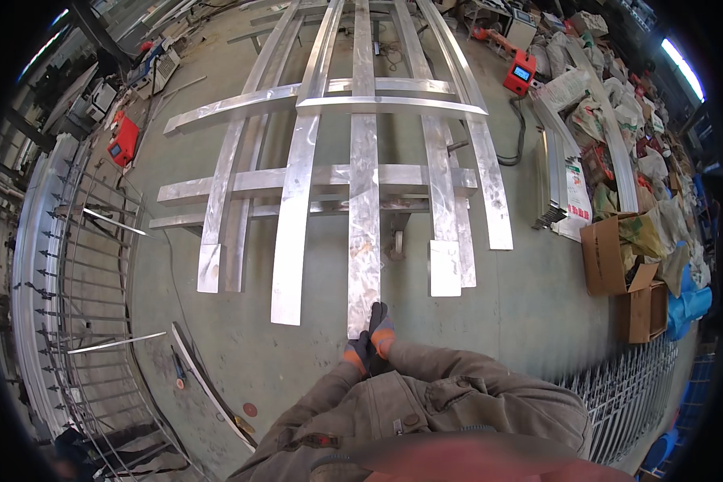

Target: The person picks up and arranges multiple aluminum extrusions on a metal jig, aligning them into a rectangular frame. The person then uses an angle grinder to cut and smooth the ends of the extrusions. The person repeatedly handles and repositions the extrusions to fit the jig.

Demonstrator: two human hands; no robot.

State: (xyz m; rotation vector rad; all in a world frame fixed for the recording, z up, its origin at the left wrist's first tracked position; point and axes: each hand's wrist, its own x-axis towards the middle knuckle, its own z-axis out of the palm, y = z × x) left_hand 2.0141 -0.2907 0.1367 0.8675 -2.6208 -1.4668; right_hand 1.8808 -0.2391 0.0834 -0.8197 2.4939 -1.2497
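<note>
A long silvery metal bar [363, 177] runs away from me down the middle of a rack, its near end just in front of my body. My left hand [357, 353], in a dark glove with an orange cuff, is closed at that near end; its fingers are partly hidden. Gloved alike, my right hand [382, 330] grips the bar's right edge, close beside the left. More bars lie roughly lengthwise on either side, including a wide one [296, 193] to the left and one [445, 193] to the right. A shorter bar [390, 105] rests crosswise on top.
Metal crossbeams [329, 178] support the bars. Red machines with small screens stand at left [124, 140] and right [520, 74]. Pointed metal fencing [96, 281] lies at left. Cardboard boxes [606, 253] and piled sacks [566, 88] line the right side. A thin strip [205, 377] lies on the floor.
</note>
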